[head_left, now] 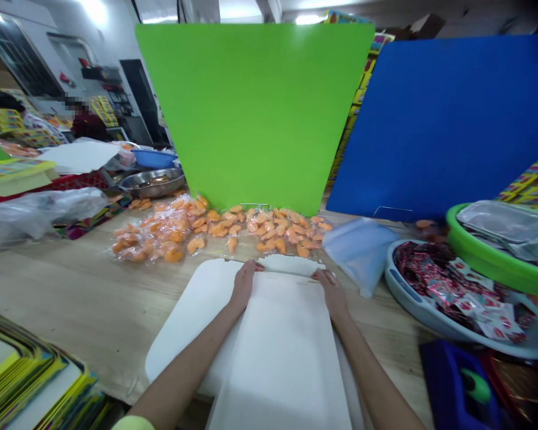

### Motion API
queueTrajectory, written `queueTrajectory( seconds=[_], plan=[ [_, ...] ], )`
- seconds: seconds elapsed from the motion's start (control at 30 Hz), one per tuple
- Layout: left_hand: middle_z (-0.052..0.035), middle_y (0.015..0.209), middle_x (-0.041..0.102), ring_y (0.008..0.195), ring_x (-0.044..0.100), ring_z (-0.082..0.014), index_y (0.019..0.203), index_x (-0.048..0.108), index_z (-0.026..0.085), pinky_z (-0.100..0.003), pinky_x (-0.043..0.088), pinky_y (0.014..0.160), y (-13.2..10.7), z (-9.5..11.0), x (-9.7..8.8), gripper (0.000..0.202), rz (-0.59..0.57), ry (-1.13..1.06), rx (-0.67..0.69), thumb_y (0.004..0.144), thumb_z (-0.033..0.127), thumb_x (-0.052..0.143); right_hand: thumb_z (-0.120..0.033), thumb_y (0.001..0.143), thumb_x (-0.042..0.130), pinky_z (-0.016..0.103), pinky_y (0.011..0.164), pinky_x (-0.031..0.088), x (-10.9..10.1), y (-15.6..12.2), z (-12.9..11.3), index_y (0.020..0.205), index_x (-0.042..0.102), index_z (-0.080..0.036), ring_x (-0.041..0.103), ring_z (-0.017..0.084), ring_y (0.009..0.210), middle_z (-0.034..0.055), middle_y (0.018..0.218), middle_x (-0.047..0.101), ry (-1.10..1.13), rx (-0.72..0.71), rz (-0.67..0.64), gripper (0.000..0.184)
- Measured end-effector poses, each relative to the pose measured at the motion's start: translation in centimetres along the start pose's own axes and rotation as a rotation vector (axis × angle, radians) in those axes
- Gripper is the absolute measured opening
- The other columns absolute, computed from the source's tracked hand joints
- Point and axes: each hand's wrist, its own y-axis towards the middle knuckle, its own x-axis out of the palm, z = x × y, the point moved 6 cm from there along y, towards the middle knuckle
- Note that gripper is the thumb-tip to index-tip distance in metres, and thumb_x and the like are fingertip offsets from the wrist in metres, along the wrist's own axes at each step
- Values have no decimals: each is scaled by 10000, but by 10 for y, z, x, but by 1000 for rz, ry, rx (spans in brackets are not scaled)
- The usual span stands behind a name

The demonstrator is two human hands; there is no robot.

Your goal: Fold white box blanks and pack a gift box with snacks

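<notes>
A white cardboard box blank (pixel 291 346) lies in front of me, its long middle panel running toward my body. My left hand (pixel 246 279) grips the far left corner of that panel, fingers bent over the edge. At the far right corner, my right hand (pixel 330 288) holds the card in the same way. A rounded white flap (pixel 192 316) spreads flat on the table to the left, partly under my left forearm. Beyond my fingers a narrow far flap (pixel 291 264) of the card shows. The undersides of both hands are hidden.
Orange wrapped pieces (pixel 278 230) and bagged ones (pixel 161 230) lie behind the card. Green (pixel 255 119) and blue (pixel 443 125) boards stand at the back. A grey-blue basin (pixel 403 292) of red sachets sits right, near a clear plastic bag (pixel 361 248). Folded boxes (pixel 40 382) are stacked front left.
</notes>
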Motion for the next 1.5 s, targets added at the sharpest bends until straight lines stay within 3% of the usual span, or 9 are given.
queueTrajectory(
  seconds=[0.13,0.23,0.33,0.53,0.77,1.17,1.27,1.4,1.5],
  plan=[
    [-33,773,637,699,568,-169,843,599,151,-253,422,600,12,7,2,405,-294,136,49,820,479,362,-451,710,534,253,616,387,3,1,-17,683,560,-175,501,149,664,3,685,555,-122,-76,-303,278],
    [-6,844,660,746,585,-156,923,626,194,-224,426,640,22,20,7,272,-544,265,155,782,378,483,-298,761,495,247,710,402,12,2,-28,876,592,-161,538,157,807,44,876,606,-489,-206,-549,203],
    [-9,841,655,784,582,-171,873,646,204,-231,417,693,27,32,16,177,-690,446,276,721,249,568,-164,760,483,229,767,390,22,5,-31,949,599,-158,536,151,882,62,967,602,-867,-307,-618,222],
    [-108,917,599,872,549,-233,880,579,137,-310,402,760,19,38,32,151,-683,797,447,794,167,458,-70,762,431,270,771,370,36,0,-35,891,569,-130,503,203,926,104,960,577,-1139,-403,-559,199],
    [-76,920,591,859,556,-192,905,534,156,-263,411,742,15,40,35,120,-703,976,568,823,189,453,-98,834,375,268,701,368,34,-8,-41,934,527,-143,514,193,898,98,1001,571,-1325,-497,-562,187],
    [-131,957,589,899,555,-239,989,527,146,-330,450,692,3,40,57,252,-598,1156,490,814,60,367,-87,828,379,314,695,331,49,-15,-35,880,556,-164,512,217,862,83,890,581,-1392,-606,-444,199],
    [-88,944,613,910,568,-210,997,536,192,-295,447,724,12,46,41,250,-584,1167,416,811,89,405,-118,837,389,325,722,327,39,-14,-43,942,545,-163,500,224,905,83,946,575,-1380,-585,-373,194],
    [-139,906,637,846,607,-250,1194,424,157,-332,458,675,26,55,-19,403,-417,1231,209,807,76,347,-292,832,471,347,779,317,-4,-12,-76,1161,439,-193,458,234,1005,80,1089,536,-1230,-474,-109,344],
    [-155,847,651,761,628,-266,1319,267,116,-342,456,625,2,56,-59,560,-290,1264,13,768,45,331,-334,850,441,339,750,327,-33,-24,-95,1139,460,-207,473,226,973,66,1053,552,-1178,-402,33,317]
  ],
)
